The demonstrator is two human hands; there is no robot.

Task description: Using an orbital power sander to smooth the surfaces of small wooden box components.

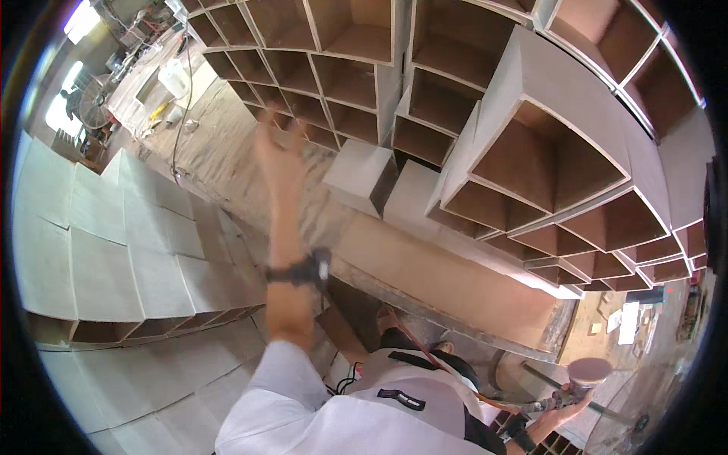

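Observation:
My left hand (279,155) is raised in front of me, blurred, fingers spread and holding nothing. A black watch (302,270) sits on its wrist. The hand hovers left of a small grey box (356,176) that rests on a long brown workbench (455,284). Low at the right, my right hand (565,409) grips a power sander (585,375) with a round pinkish pad, held away from the bench. A thin orange hose (425,353) runs across my white shirt toward the sander.
Grey open-fronted box shelves with brown insides (546,152) are stacked along the bench's far side and top. More pale boxes (114,250) lie stacked at the left. Far back left are a fan (91,102), a white jug (173,76), a cable and another person (72,98).

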